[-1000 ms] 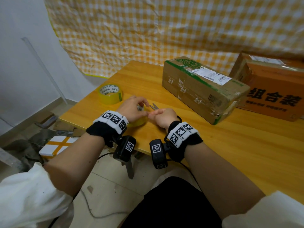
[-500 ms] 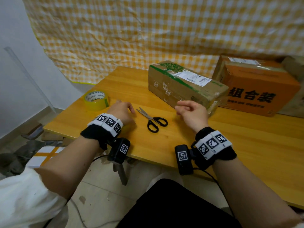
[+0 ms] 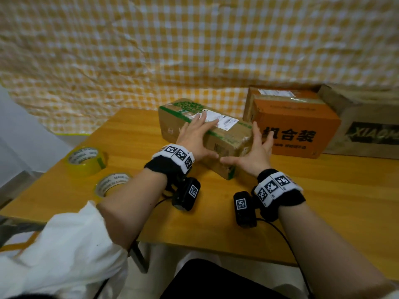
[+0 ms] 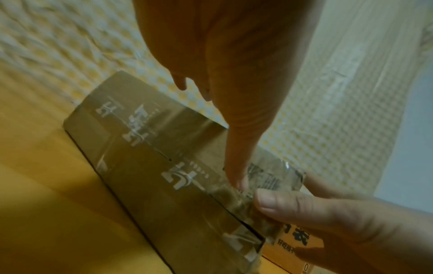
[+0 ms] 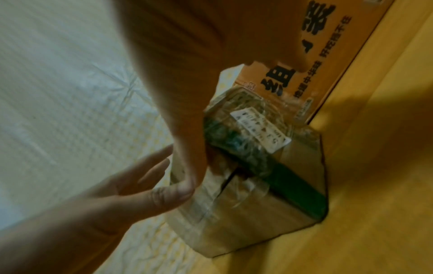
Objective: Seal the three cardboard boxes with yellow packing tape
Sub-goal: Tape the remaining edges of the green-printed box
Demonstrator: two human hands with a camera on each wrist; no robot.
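Head view first: three boxes on the wooden counter (image 3: 323,201). The long brown box (image 3: 218,134) sits nearest, with a green band, a green tree-like print and a white shipping label (image 3: 218,119) whose print is too small to read. Just behind it on the right is an orange box (image 3: 295,128) with big black Chinese characters "组合装", and past that a darker brown box (image 3: 364,126) showing "XIAO..." cut off by the frame edge. Two rolls of yellow packing tape (image 3: 85,161) sit on the counter's left side, the second roll (image 3: 112,184) partly behind the left forearm; both cores say "MADE IN CHINA". The left hand (image 3: 195,139) is spread flat on top of the long brown box, fingertips reaching the label. The right hand (image 3: 252,154) is wide open too, palm against the box's right end, thumb stretched along the near lower edge.

Left wrist view: the long brown box (image 4: 150,166) shows pale logo marks under glossy clear tape, not readable. The left hand (image 4: 234,77) has straight fingers, with its thumb down on the box; the right hand (image 4: 328,218) comes in with its thumb on the taped end.

Right wrist view: the box end (image 5: 253,166) carries crinkled clear tape, the green band and a small white sticker with blurry text. Orange box (image 5: 302,70) lettering shows behind. Both hands are open, holding nothing.
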